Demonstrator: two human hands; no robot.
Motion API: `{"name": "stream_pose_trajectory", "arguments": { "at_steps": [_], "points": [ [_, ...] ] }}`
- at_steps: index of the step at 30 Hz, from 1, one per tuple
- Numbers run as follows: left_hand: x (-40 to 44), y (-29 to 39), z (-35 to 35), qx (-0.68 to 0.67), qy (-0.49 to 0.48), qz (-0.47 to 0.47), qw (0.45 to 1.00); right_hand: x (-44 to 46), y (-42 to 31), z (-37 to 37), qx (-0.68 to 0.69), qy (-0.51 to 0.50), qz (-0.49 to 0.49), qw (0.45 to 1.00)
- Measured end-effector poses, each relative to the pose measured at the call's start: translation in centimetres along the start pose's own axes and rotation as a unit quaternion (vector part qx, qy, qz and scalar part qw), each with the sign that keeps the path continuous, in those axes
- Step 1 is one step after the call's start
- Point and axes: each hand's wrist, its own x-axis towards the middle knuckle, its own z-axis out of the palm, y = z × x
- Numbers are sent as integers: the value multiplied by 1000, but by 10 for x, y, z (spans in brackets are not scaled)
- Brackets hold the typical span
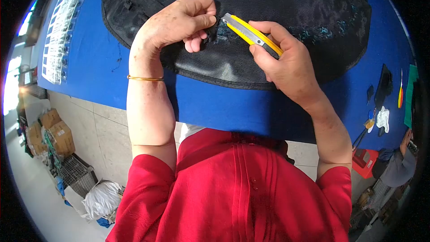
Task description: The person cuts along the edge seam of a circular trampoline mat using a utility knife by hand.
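Note:
A large black mesh fabric piece (286, 4) with a bound edge lies across the blue table. My left hand (183, 22) pinches a bit of black fabric (209, 33) at the middle of the mesh. In my right hand (286, 60) is a yellow utility knife (253, 35), its metal tip pointing up and left, close to the pinched fabric. How far the blade is out I cannot tell. Bluish-green thread scraps (320, 32) are scattered over the mesh to the right of the knife.
On the blue table (215, 103), a clear plastic organizer (64, 31) lies left. Black scraps (384, 85), a white crumpled piece (383, 118) and a yellow-red tool (400, 90) lie right. Cardboard boxes (60, 136) stand on the floor. Another person's sleeve (398, 170) shows at right.

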Motion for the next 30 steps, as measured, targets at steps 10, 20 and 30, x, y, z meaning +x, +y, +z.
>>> {"name": "stream_pose_trajectory", "arguments": {
  "at_steps": [10,20,30],
  "points": [
    [1,-2,-1,3,-8,0,1000,-4,1,1,-19,-12,-31,999],
    [1,-2,-2,-1,-11,1,1000,-3,-1,-3,-25,-30,-30,999],
    [1,-3,-1,-3,-5,8,1000,-6,-3,-3,-33,-52,-56,997]
  ]
}}
